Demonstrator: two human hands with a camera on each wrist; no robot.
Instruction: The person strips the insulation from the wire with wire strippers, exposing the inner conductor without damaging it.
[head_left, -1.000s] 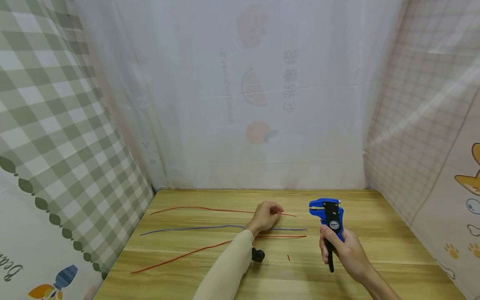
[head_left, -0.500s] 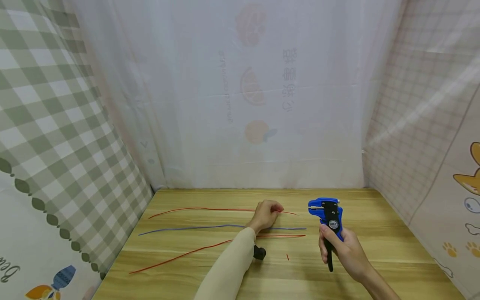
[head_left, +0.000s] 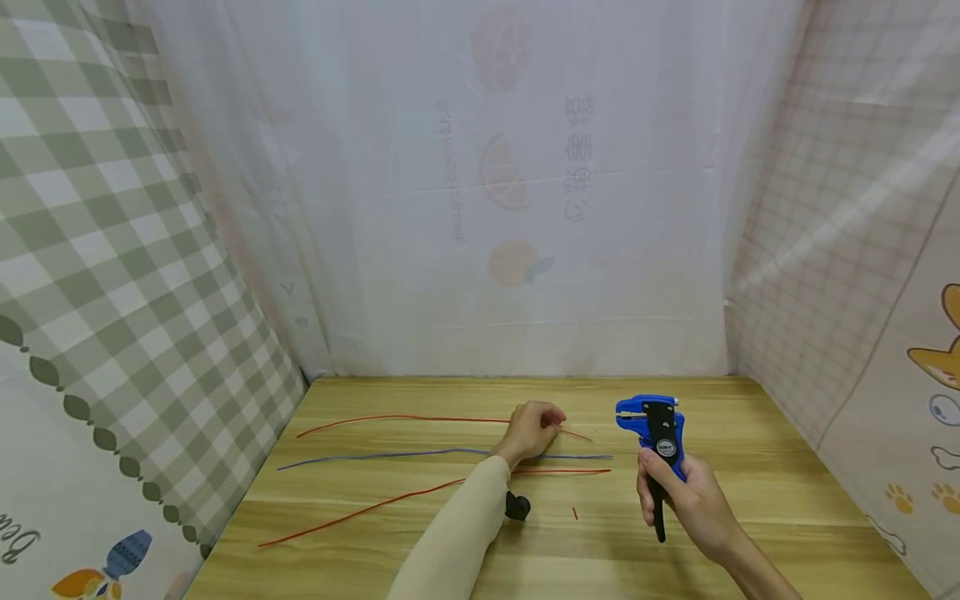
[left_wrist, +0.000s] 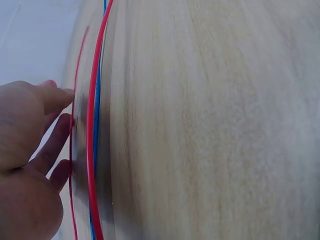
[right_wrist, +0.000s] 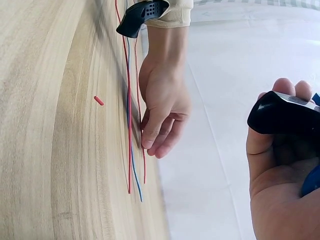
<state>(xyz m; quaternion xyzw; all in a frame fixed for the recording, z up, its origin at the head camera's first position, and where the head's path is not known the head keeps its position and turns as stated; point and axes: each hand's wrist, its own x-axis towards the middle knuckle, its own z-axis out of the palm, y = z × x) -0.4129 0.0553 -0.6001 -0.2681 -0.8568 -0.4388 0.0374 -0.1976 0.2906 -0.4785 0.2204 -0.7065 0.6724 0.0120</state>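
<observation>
My left hand (head_left: 531, 432) reaches over two wires to the far red wire (head_left: 435, 418) and pinches it near its right end. A short length of that wire sticks out past the fingertips, its tip paler. In the left wrist view the thumb and fingers (left_wrist: 56, 100) meet at the thin red line. My right hand (head_left: 693, 504) grips the black handle of a blue and black wire stripper (head_left: 660, 421). The stripper is held up with its head pointing left, nothing between its jaws. Nearer than the pinched wire lie a blue wire (head_left: 375, 457) and another red wire (head_left: 390, 502).
A short red offcut (head_left: 575, 513) lies on the wooden table (head_left: 750, 533) between the hands. Behind the table hangs a pale curtain (head_left: 637, 292); a green checked cloth (head_left: 150, 225) closes off the left side. A black wrist camera (head_left: 517, 506) sits at my left sleeve.
The free right end of the far red wire has swung slightly toward me. Both hands, the wire stripper and the other wires stay nearly where they were.
</observation>
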